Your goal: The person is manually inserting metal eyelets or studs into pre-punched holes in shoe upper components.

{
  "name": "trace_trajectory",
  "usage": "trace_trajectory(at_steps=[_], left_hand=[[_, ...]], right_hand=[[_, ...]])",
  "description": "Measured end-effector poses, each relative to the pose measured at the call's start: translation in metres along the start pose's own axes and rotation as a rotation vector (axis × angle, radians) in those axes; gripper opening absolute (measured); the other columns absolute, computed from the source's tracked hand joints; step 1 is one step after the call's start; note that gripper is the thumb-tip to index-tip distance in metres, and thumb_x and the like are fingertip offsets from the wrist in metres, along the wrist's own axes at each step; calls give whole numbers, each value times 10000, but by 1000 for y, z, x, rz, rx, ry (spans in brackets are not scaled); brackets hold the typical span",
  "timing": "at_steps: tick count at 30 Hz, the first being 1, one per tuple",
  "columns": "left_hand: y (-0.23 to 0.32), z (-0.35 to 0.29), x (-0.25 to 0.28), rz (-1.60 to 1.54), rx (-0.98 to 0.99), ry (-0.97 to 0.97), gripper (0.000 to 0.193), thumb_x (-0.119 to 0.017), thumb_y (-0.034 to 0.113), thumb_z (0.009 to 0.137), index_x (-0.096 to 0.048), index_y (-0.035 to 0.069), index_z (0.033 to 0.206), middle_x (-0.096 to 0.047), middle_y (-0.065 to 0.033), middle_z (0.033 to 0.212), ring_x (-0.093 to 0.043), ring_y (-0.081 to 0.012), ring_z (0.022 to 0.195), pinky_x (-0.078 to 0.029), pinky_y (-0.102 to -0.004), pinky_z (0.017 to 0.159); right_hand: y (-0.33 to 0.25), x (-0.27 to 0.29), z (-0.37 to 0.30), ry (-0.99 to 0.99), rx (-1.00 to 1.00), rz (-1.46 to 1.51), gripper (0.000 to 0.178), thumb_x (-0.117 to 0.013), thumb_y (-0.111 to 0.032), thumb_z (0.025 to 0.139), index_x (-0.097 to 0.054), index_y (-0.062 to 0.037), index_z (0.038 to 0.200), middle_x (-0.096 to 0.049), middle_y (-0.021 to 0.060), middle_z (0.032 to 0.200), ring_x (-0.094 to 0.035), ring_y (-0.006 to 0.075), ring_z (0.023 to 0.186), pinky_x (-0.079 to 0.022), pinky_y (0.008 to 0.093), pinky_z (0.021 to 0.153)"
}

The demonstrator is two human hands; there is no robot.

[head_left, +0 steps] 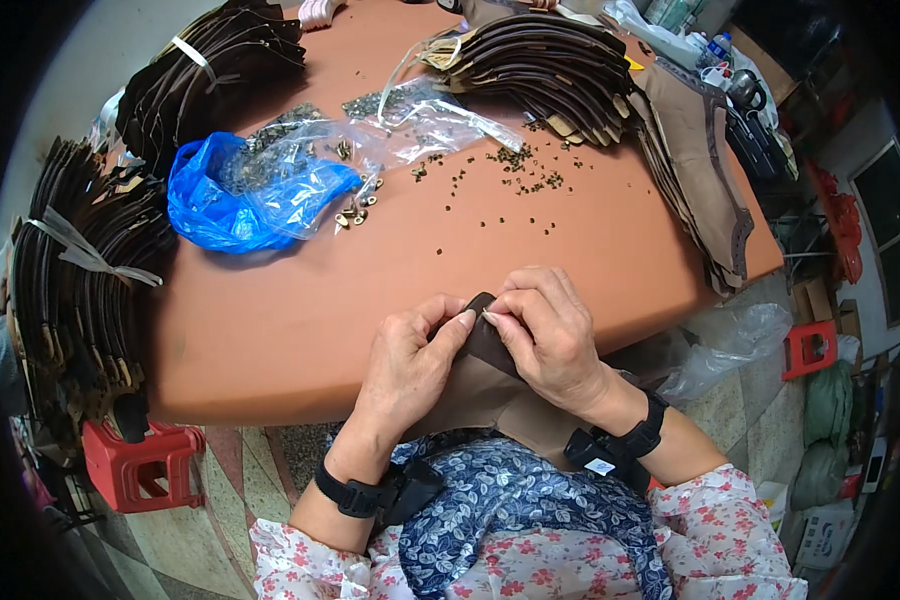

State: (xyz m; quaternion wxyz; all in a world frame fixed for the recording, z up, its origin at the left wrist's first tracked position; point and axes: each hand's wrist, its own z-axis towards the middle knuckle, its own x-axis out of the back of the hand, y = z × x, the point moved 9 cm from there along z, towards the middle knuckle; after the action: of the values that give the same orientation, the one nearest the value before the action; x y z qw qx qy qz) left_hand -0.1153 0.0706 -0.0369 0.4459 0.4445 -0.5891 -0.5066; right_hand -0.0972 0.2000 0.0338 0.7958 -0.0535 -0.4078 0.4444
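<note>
Hands [405,365] [552,325] pinching brown piece [488,380], white label [599,466] on wrist device [579,447]

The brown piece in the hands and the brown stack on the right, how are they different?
The brown piece looks like just one; the brown stack has many layers. The left hand and right hand hold the piece; no hand touches the stack, which lies on the table. Both are brown with darker parts.
</note>
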Motion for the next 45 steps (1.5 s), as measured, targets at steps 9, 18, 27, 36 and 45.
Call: trace_trajectory(at_steps=[9, 18, 27, 36, 45], left_hand=[[10, -3, 0, 48, -129, 46, 165, -586, 109, 910, -676, -16, 968, -623, -63, 673, -546, -85, 624, -427, -254, 560], [38, -17, -8, 438, -416, 140, 87, -629, 74, 857, -649, 8, 909, -647, -161, 777, -622, -337, 698, -480, -374, 650], [25, -1, -5, 232, -208, -28, 169, -615, 98, 859, -656, -23, 969, -665, -191, 808, -652, -320, 707, -494, -386, 673], [13, -2, 10, 327, 40, -66, 130, -632, 89, 850, -660, -32, 890, -641, -179, 705, -630, -226, 637, -474, -345, 612], [13, -3, 12, 314, 40, -45, 147, -644, 82, 847, -677, -33, 931, -688, -166, 759, -670, -215, 684, -505, -326, 641]], right_hand=[[25, -9, -5, -149, -317, 285, 73, -640, -1, 824, -571, 2, 846, -567, 98, 857, -576, 214, 744, -465, 321, 639], [52, -34, -20, -289, -726, 754, 65, -626, -39, 878, -598, 15, 902, -568, 33, 756, -540, 81, 622, -454, 239, 569], [58, -27, -20, -329, -765, 579, 112, -638, -88, 884, -628, 23, 894, -638, 55, 742, -606, 94, 688, -485, 246, 611], [130, 23, 46, -157, -363, -22, 144, -599, -115, 863, -662, 9, 900, -656, 137, 831, -640, 279, 788, -499, 368, 725], [160, 2, 81, -223, -189, -294, 95, -671, -117, 812, -675, -35, 859, -632, 112, 832, -610, 310, 818, -472, 393, 715]])
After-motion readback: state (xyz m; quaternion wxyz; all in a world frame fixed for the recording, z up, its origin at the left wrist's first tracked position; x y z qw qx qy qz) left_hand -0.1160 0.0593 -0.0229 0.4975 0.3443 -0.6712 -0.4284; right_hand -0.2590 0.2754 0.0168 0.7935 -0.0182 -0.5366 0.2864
